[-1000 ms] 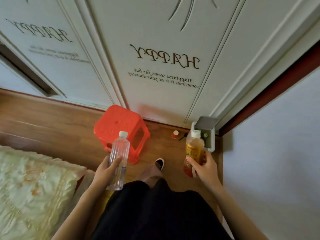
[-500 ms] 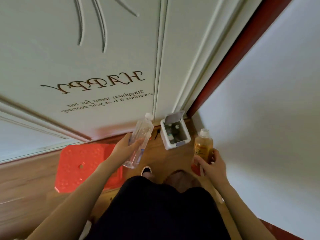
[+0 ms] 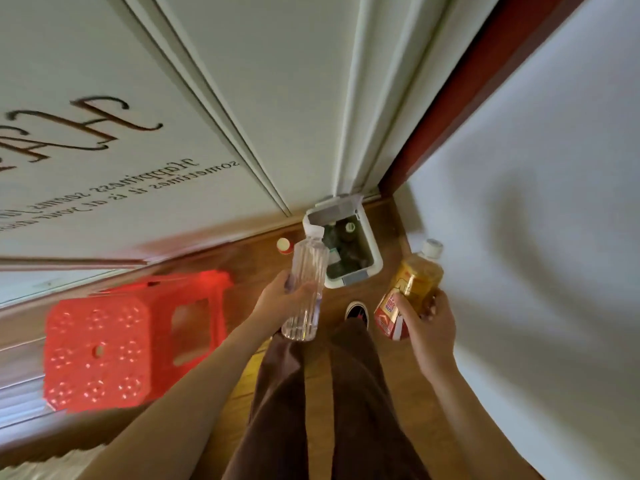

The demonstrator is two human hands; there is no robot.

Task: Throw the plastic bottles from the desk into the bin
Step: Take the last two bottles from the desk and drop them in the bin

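My left hand (image 3: 282, 299) grips a clear ribbed plastic bottle (image 3: 307, 278) with a white cap, held just left of the bin with its cap over the bin's near-left rim. My right hand (image 3: 427, 320) holds an amber drink bottle (image 3: 414, 282) with a red and white label and a white cap, to the right of the bin. The small white bin (image 3: 375, 261) stands on the wooden floor in the corner, lid up, with dark bottles inside.
A red plastic stool (image 3: 104, 348) stands on the floor at the left. A small red and white cap (image 3: 284, 244) lies by the wardrobe door (image 3: 207, 98). A white wall (image 3: 536, 237) closes the right side. My legs and one shoe (image 3: 356, 311) are below the bin.
I have come closer to the bin and the view has tilted. Both hands have carried their bottles forward; the clear bottle now reaches the bin's left rim.
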